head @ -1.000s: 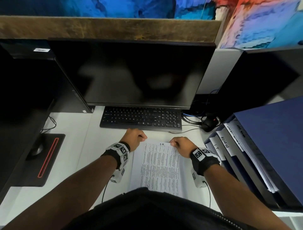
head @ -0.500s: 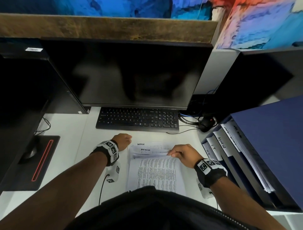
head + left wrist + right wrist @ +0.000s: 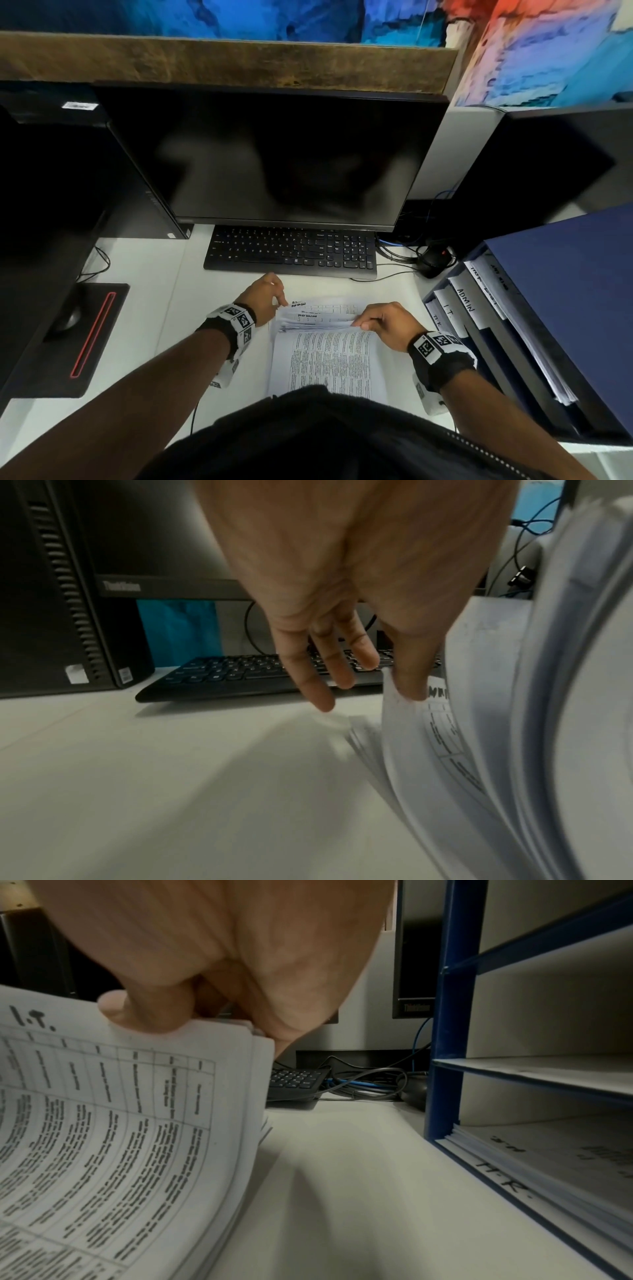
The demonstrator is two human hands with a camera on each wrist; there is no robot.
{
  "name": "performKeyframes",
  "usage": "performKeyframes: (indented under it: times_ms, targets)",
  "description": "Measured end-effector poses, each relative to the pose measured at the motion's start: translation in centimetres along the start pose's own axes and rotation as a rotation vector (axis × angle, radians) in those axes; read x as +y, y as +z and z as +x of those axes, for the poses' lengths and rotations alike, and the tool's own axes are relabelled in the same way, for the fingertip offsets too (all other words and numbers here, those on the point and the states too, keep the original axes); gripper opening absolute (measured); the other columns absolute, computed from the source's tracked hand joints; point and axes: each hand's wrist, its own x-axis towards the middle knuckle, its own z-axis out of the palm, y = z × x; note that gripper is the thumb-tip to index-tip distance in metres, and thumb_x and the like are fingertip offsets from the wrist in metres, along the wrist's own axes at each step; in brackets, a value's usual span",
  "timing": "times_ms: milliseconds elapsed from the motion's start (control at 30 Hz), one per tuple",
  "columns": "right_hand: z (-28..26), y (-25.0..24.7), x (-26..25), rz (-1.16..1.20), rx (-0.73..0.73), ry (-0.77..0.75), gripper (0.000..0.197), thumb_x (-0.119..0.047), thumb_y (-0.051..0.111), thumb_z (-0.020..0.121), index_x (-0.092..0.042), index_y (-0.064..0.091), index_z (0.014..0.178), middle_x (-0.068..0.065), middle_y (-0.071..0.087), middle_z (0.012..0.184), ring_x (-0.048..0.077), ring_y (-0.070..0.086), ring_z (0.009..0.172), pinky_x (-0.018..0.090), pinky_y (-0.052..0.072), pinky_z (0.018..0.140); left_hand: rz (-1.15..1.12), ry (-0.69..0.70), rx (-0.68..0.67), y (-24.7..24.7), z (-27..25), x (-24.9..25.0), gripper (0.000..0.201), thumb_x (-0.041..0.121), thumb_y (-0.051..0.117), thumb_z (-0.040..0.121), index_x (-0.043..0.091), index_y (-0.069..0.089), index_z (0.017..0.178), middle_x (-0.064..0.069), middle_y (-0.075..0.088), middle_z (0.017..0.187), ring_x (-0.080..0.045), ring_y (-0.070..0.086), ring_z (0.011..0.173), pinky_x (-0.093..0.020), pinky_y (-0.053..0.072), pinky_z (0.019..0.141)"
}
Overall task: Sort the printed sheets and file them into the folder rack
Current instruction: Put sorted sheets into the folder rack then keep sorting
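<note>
A stack of printed sheets [image 3: 329,359] lies on the white desk in front of me. My right hand [image 3: 383,323] grips the far edge of the upper sheets [image 3: 103,1123], thumb on top. It bends them up and back; the top one is headed I.T. Sheets headed ADMIN [image 3: 308,308] are exposed beneath. My left hand [image 3: 267,301] has straight fingers [image 3: 356,656], one fingertip touching the far left corner of a lower sheet [image 3: 404,723]. The blue folder rack [image 3: 565,291] stands at the right, with slots labelled ADMIN [image 3: 466,299], I.T. [image 3: 448,310] and H.R. [image 3: 503,1180].
A black keyboard [image 3: 291,251] lies just beyond the sheets under a dark monitor [image 3: 274,154]. A mouse and tangled cables [image 3: 433,260] sit between keyboard and rack. At the left are another mouse on a black pad [image 3: 68,318] and a PC tower [image 3: 51,588].
My right hand has lifted the far edge of the upper sheets and curled them back towards me, uncovering the ADMIN sheets. My left hand has uncurled and moved to the stack's far left corner.
</note>
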Motion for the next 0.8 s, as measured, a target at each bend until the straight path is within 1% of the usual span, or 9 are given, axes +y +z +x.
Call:
performKeyframes:
  times_ms: [133, 233, 333, 467, 533, 600, 633, 700, 800]
  targets:
    - [-0.2, -0.1, -0.1, -0.01, 0.001, -0.018, 0.02, -0.013, 0.057, 0.093, -0.02, 0.074, 0.099, -0.009, 0.07, 0.105, 0.003, 0.061, 0.099, 0.001, 0.039, 0.085, -0.087, -0.01, -0.168, -0.3, -0.4, -0.2, 0.032, -0.008, 0.046, 0.085, 0.014, 0.067, 0.093, -0.005, 0.061, 0.12, -0.021, 0.055, 0.115, -0.024, 0.043, 0.096]
    - [-0.4, -0.1, -0.4, -0.018, 0.0, -0.047, 0.019, -0.014, 0.057, 0.093, -0.022, 0.074, 0.1, -0.01, 0.07, 0.103, 0.001, 0.061, 0.097, 0.004, 0.04, 0.086, -0.174, -0.034, -0.295, -0.5, -1.3, 0.8, 0.023, 0.021, 0.051, 0.095, 0.011, 0.063, 0.111, -0.004, 0.061, 0.121, -0.021, 0.057, 0.113, -0.026, 0.047, 0.089]
    - [-0.4, 0.2, -0.9, -0.025, -0.009, -0.096, 0.019, -0.015, 0.058, 0.092, -0.022, 0.074, 0.1, -0.009, 0.07, 0.099, 0.004, 0.061, 0.093, 0.011, 0.044, 0.086, -0.253, -0.049, -0.365, -0.4, -1.8, 1.8, 0.046, 0.047, 0.047, 0.093, 0.021, 0.049, 0.132, 0.0, 0.06, 0.125, -0.013, 0.057, 0.111, -0.027, 0.043, 0.094]
    - [-0.3, 0.6, -1.4, -0.055, -0.012, -0.125, 0.019, -0.016, 0.057, 0.093, -0.022, 0.073, 0.101, -0.009, 0.069, 0.101, 0.001, 0.057, 0.093, 0.001, 0.035, 0.082, -0.224, -0.141, -0.357, 0.5, -1.3, 1.2, 0.082, 0.067, 0.045, 0.082, 0.021, 0.025, 0.147, -0.003, 0.053, 0.132, -0.018, 0.051, 0.118, -0.03, 0.038, 0.101]
    - [-0.5, 0.8, -1.4, -0.056, -0.01, -0.117, 0.019, -0.016, 0.057, 0.093, -0.022, 0.073, 0.102, -0.008, 0.069, 0.102, 0.001, 0.057, 0.094, -0.001, 0.033, 0.082, -0.085, -0.124, -0.324, 1.0, -1.0, 0.7, 0.099, 0.083, 0.045, 0.065, 0.024, 0.034, 0.143, -0.001, 0.045, 0.133, -0.019, 0.042, 0.124, -0.038, 0.031, 0.109]
    - [-0.6, 0.9, -1.3, -0.049, -0.007, -0.112, 0.019, -0.015, 0.057, 0.093, -0.021, 0.073, 0.102, -0.008, 0.069, 0.102, -0.001, 0.056, 0.092, -0.002, 0.032, 0.081, 0.003, -0.122, -0.319, 1.4, -0.7, 0.3, 0.074, 0.08, 0.053, 0.064, 0.036, 0.055, 0.124, 0.0, 0.03, 0.145, -0.023, 0.024, 0.137, -0.043, 0.018, 0.116]
    - [-0.7, 1.0, -1.2, -0.044, -0.008, -0.108, 0.019, -0.014, 0.057, 0.092, -0.021, 0.073, 0.102, -0.008, 0.069, 0.102, -0.002, 0.055, 0.091, -0.003, 0.032, 0.08, 0.013, -0.128, -0.342, 1.5, -0.8, 0.3, 0.058, 0.077, 0.056, 0.066, 0.042, 0.06, 0.112, 0.0, 0.021, 0.152, -0.024, 0.014, 0.142, -0.044, 0.012, 0.118]
    - [-0.7, 1.0, -1.2, -0.026, -0.009, -0.089, 0.019, -0.014, 0.057, 0.092, -0.02, 0.073, 0.101, -0.01, 0.068, 0.1, -0.004, 0.054, 0.089, -0.003, 0.032, 0.079, -0.004, -0.127, -0.409, 1.6, -0.8, 0.2, 0.051, 0.082, 0.053, 0.058, 0.05, 0.06, 0.098, -0.002, 0.008, 0.158, -0.025, 0.001, 0.146, -0.048, 0.004, 0.118]
    - [-0.7, 1.0, -1.0, -0.002, -0.007, -0.06, 0.018, -0.015, 0.058, 0.092, -0.02, 0.073, 0.101, -0.011, 0.068, 0.099, -0.004, 0.055, 0.088, -0.003, 0.032, 0.079, -0.003, -0.133, -0.431, 1.4, -0.9, 0.7, 0.054, 0.083, 0.052, 0.06, 0.048, 0.061, 0.101, -0.005, 0.01, 0.158, -0.023, 0.005, 0.146, -0.048, 0.007, 0.118]
